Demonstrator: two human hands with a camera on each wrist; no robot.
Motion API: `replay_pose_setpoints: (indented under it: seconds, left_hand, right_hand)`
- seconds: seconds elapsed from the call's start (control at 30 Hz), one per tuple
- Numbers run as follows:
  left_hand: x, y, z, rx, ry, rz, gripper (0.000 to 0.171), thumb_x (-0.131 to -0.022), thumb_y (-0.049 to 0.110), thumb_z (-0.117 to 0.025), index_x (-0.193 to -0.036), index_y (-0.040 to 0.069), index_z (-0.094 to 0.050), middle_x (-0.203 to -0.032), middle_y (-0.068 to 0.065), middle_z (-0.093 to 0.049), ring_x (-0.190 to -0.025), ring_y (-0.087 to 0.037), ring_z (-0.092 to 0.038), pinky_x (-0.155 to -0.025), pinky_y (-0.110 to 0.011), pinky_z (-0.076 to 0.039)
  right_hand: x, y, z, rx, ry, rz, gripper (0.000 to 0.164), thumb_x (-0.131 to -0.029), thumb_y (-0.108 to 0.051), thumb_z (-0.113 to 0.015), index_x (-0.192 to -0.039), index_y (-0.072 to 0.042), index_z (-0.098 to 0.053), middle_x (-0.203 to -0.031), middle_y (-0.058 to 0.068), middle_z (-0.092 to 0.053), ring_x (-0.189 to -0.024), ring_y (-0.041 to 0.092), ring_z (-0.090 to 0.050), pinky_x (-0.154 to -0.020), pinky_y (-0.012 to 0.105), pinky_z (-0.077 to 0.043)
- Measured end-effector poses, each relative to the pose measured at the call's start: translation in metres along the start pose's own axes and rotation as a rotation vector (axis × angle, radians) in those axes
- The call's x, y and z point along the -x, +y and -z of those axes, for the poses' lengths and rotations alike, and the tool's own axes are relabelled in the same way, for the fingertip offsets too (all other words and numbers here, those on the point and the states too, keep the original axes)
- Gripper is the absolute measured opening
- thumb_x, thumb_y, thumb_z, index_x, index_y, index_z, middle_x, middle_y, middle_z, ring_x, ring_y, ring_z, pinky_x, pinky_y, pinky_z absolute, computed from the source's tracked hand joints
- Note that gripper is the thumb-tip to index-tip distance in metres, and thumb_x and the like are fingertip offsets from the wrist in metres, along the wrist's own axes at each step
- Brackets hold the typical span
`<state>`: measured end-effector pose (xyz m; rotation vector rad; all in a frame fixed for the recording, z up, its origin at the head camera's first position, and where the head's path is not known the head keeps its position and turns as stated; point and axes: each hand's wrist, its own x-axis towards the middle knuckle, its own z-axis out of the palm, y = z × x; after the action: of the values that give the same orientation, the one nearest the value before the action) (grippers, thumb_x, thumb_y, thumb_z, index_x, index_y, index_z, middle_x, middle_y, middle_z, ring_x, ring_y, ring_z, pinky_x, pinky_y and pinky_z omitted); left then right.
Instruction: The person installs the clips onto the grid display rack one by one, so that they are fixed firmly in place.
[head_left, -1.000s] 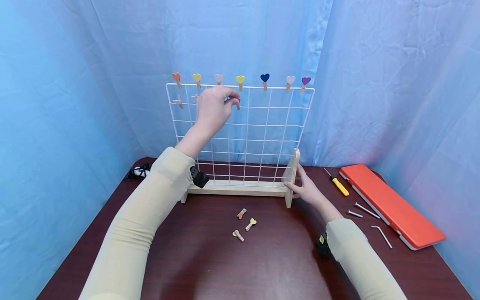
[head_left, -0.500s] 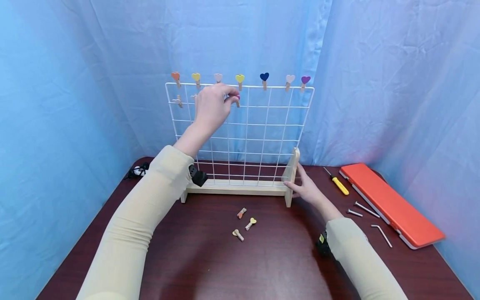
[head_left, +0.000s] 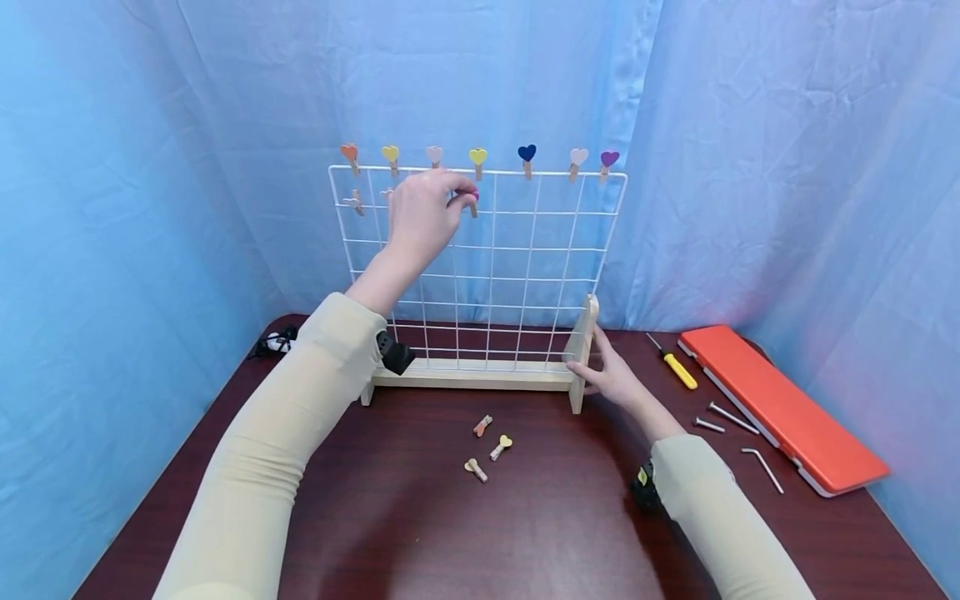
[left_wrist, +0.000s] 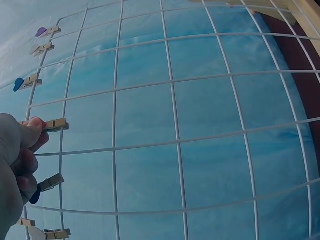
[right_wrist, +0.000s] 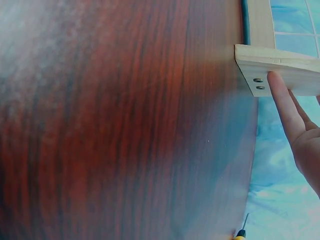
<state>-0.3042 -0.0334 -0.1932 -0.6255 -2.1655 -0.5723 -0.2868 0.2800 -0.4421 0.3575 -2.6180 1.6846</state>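
My left hand point(head_left: 425, 208) pinches a wooden clothespin point(left_wrist: 56, 124) with a magenta heart at the second wire of a white wire grid point(head_left: 492, 275). Its jaws reach that wire in the left wrist view. Beside the fingertips sits another clothespin point(left_wrist: 51, 182) with a dark blue heart, hidden behind the hand in the head view. My right hand point(head_left: 622, 385) holds the right wooden side point(head_left: 582, 354) of the grid's stand, thumb at its front edge, other fingers farther back. In the right wrist view, the thumb lies near two screws point(right_wrist: 258, 80).
Several heart clothespins point(head_left: 527, 157) line the top wire. Three loose clothespins point(head_left: 502, 447) lie on the dark table point(head_left: 420, 517) before the stand. To the right are a yellow screwdriver point(head_left: 680, 371), two bolts point(head_left: 733, 418), a hex key point(head_left: 763, 468) and a red case point(head_left: 783, 408).
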Motion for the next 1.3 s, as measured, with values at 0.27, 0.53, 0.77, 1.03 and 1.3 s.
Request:
replay_pose_setpoints:
  seconds: [0.27, 0.53, 0.77, 1.03, 1.3]
  left_hand:
    - [0.008, -0.003, 0.005, 0.087, 0.02, -0.024, 0.032, -0.078, 0.035, -0.064, -0.106, 0.018, -0.067, -0.101, 0.003, -0.067, -0.056, -0.01, -0.047, -0.052, -0.023, -0.034]
    - [0.053, -0.005, 0.006, 0.342, -0.001, -0.1, 0.034, -0.075, 0.029, -0.07, -0.104, 0.012, -0.066, -0.099, 0.0, -0.066, -0.073, -0.013, -0.052, -0.065, -0.024, -0.039]
    - [0.137, -0.02, -0.029, 0.382, -0.345, -0.058, 0.04, -0.072, 0.032, -0.072, -0.109, 0.018, -0.063, -0.108, 0.005, -0.062, -0.102, -0.014, -0.048, -0.087, -0.036, -0.036]
    - [0.221, -0.036, -0.071, 0.422, -0.76, -0.116, 0.039, -0.069, 0.029, -0.075, -0.105, 0.018, -0.065, -0.102, 0.008, -0.064, -0.1, -0.011, -0.051, -0.087, -0.033, -0.038]
    - [0.244, -0.034, -0.089, 0.354, -0.961, -0.278, 0.032, -0.069, 0.028, -0.075, -0.1, 0.023, -0.068, -0.095, 0.011, -0.061, -0.095, -0.007, -0.047, -0.084, -0.031, -0.036]
  right_hand:
    - [0.001, -0.002, -0.001, -0.004, -0.001, -0.006, 0.079, -0.087, -0.023, -0.058, -0.138, -0.047, -0.002, -0.14, 0.02, -0.022, -0.119, 0.042, -0.036, -0.06, 0.042, -0.052]
    - [0.002, -0.001, -0.002, -0.005, 0.003, -0.005, 0.079, -0.087, -0.024, -0.058, -0.138, -0.047, -0.002, -0.139, 0.02, -0.023, -0.119, 0.042, -0.036, -0.06, 0.043, -0.052]
    - [0.007, -0.013, -0.002, -0.021, -0.009, 0.004, 0.08, -0.087, -0.023, -0.058, -0.139, -0.043, -0.001, -0.141, 0.021, -0.02, -0.12, 0.044, -0.034, -0.061, 0.044, -0.052]
    - [0.015, -0.031, -0.001, -0.043, -0.02, -0.016, 0.081, -0.087, -0.019, -0.058, -0.142, -0.034, -0.001, -0.141, 0.021, -0.019, -0.121, 0.043, -0.032, -0.063, 0.048, -0.051]
    - [0.015, -0.029, 0.0, -0.042, -0.022, -0.02, 0.081, -0.087, -0.019, -0.057, -0.142, -0.035, 0.0, -0.14, 0.022, -0.02, -0.121, 0.043, -0.032, -0.065, 0.049, -0.051]
